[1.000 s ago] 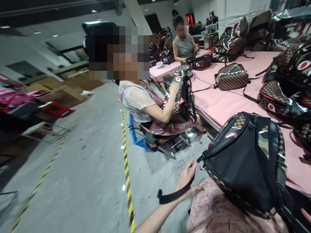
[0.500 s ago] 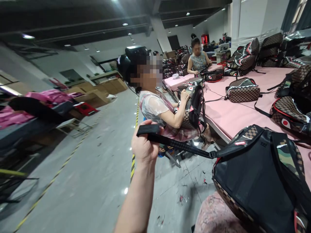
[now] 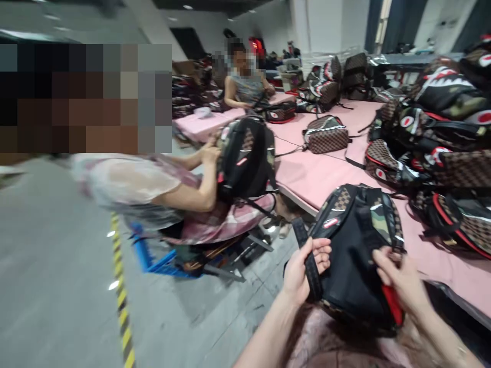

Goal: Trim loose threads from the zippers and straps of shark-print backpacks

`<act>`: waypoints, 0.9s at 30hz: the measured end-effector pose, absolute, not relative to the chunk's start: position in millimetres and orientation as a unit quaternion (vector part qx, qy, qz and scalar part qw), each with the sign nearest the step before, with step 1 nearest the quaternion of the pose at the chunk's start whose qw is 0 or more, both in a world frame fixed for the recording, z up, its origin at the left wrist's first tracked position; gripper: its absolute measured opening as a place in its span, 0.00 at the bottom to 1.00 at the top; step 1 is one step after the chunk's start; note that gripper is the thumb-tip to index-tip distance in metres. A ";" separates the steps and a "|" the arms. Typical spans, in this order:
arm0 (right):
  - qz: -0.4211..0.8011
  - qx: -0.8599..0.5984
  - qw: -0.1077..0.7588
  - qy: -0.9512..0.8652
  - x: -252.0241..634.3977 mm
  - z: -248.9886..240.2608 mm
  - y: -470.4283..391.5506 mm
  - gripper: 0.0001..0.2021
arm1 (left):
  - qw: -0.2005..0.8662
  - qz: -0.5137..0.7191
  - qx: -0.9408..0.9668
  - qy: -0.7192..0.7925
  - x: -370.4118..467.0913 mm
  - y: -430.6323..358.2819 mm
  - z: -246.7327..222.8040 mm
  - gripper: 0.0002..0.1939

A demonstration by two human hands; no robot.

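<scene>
Black backpack [image 3: 356, 255] on the lap at the pink tabletop [image 3: 326, 174] edge, left hand [image 3: 303, 268] grip closed around its strap [image 3: 309, 255], right hand [image 3: 401, 278] pinching its red trim [image 3: 393, 304], seated co-worker [image 3: 161, 189] beside holding another backpack [image 3: 245, 156]

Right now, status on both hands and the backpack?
Left hand gripping black strap. Right hand on backpack, fingers at red trim. Backpack on lap by pink table. Co-worker's sleeve left, apart.
</scene>
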State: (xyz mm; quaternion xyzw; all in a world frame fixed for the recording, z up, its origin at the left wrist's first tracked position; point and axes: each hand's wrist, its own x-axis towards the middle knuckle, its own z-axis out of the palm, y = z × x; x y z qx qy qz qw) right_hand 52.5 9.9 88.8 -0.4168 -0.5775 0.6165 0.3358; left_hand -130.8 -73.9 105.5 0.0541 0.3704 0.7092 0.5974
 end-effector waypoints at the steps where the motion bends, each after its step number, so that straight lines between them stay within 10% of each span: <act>1: 0.637 -0.409 0.318 -0.570 46.8 89.4 5.5 0.20 | 0.611 0.690 0.039 0.386 -117.2 -68.2 98.6 0.13; 18: 0.651 -0.369 0.275 -0.604 29.5 73.2 -3.9 0.17 | 0.479 0.712 0.072 0.509 -81.6 -53.4 85.0 0.13; 27: 0.546 -0.358 0.144 -0.743 92.9 81.3 17.1 0.16 | 0.516 0.711 0.233 0.417 -168.1 -69.9 82.0 0.33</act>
